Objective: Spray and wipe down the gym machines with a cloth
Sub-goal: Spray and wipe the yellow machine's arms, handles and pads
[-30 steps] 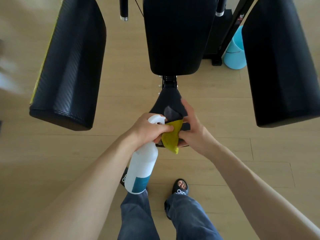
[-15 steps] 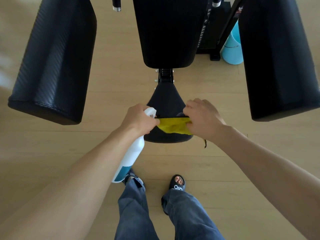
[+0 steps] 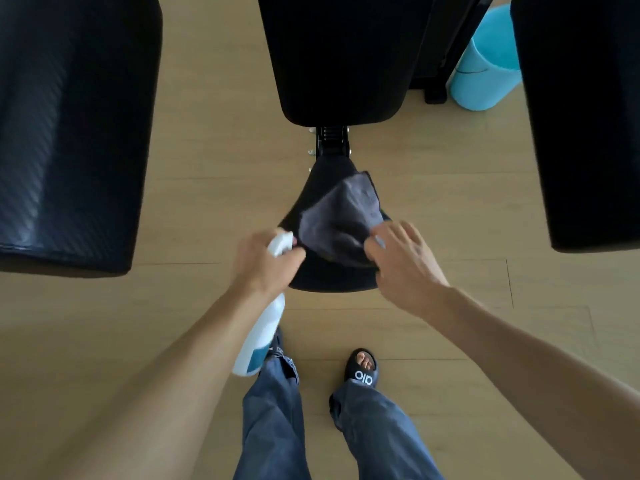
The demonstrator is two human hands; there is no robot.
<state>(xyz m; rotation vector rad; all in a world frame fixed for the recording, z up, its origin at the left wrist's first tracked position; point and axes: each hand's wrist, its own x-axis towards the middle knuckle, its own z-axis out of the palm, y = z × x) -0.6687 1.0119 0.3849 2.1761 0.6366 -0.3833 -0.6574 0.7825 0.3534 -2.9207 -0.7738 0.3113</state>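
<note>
The person stands over a small black padded machine seat [image 3: 332,277], looking straight down at it. A grey cloth [image 3: 341,216] lies spread across the seat's right half, rumpled, its far corner reaching toward the black metal post [image 3: 330,142] that joins the seat to the tall black backrest pad [image 3: 341,57] above. The right hand [image 3: 403,263] is at the cloth's near right edge, fingers curled, thumb and fingertips pinching the fabric there. The left hand [image 3: 265,263] is wrapped tight around the neck of a white plastic spray bottle with a teal label [image 3: 261,336]; the bottle's white trigger head pokes out above the knuckles just beside the cloth's left edge, and its body hangs down and back toward the person's legs. Two large black textured arm pads [image 3: 74,133] hang to either side of the seat, well apart from it. A light blue cylindrical bin [image 3: 485,71] stands on the pale wooden plank floor [image 3: 214,188] beside the machine's frame at the upper right. Below, blue jeans [image 3: 273,420] and a black slide sandal [image 3: 362,370] show on the floor.
</note>
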